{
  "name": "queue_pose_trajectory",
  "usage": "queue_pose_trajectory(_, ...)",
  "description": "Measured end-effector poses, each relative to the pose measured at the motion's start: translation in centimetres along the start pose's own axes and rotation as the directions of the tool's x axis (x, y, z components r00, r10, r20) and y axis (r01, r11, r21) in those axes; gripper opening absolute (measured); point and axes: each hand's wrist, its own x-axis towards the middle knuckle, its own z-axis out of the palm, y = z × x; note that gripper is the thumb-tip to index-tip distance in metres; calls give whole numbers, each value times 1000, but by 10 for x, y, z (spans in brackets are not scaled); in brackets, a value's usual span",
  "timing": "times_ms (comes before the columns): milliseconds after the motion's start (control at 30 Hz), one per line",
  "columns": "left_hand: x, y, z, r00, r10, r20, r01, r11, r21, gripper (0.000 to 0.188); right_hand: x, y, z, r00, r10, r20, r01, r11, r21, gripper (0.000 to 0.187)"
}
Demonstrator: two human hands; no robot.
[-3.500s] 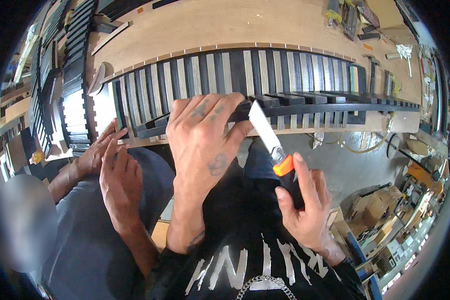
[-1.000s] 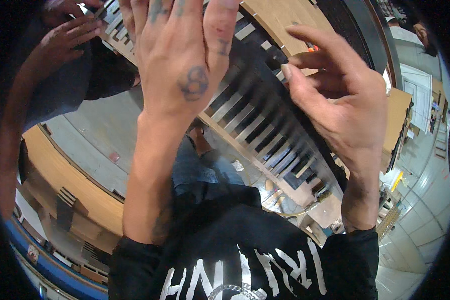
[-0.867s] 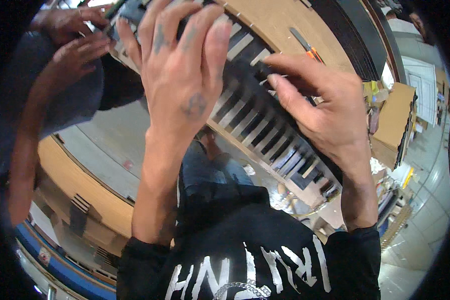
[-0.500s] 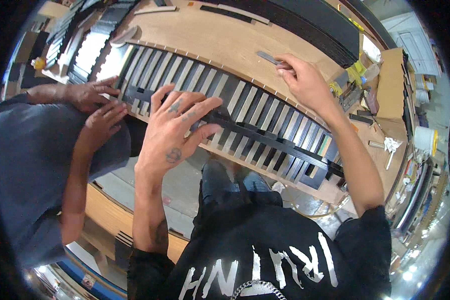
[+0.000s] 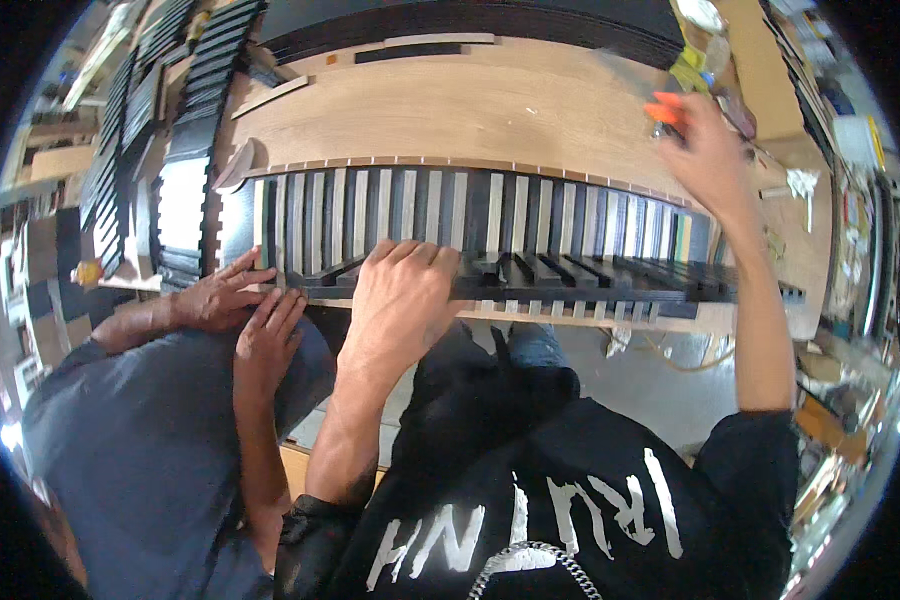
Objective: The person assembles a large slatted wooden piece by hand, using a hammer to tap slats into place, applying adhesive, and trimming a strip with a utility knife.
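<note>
My left hand (image 5: 400,300) is closed over a long black notched strip (image 5: 600,293), its fingers curled on the far side. The strip lies along the near edge of a panel of alternating black and pale slats (image 5: 435,205). Over the bench's far right, my right hand (image 5: 712,160) is raised and smeared by motion. It grips an orange-handled tool (image 5: 667,108); a faint grey blade-like blur stretches from it to the upper left, so its exact kind cannot be made out. A co-worker's two hands (image 5: 255,305) press at the strip's left end.
A wooden bench (image 5: 530,110) carries the panel. Black boards (image 5: 470,22) line its far side, with loose thin strips (image 5: 410,52) before them. Black notched pieces (image 5: 210,90) stack at the left. Crumpled white paper (image 5: 802,183) and a cardboard box (image 5: 755,60) are at the right.
The head view has turned. My right hand has moved away from the panel, and orange now shows in its grip. My left hand has closed on the black notched strip, which now lies along the near edge.
</note>
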Motion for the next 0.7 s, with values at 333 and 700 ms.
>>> queue_pose_trajectory(333,-10,5,3,989,119,-84,-121,993,-12,37,-246,70,-3,192,953,-234,-435,296,850,53)
queue_pose_trajectory(700,-79,52,44,974,30,-225,-2,993,120,50,-209,79,-25,265,951,-159,-186,213,959,17)
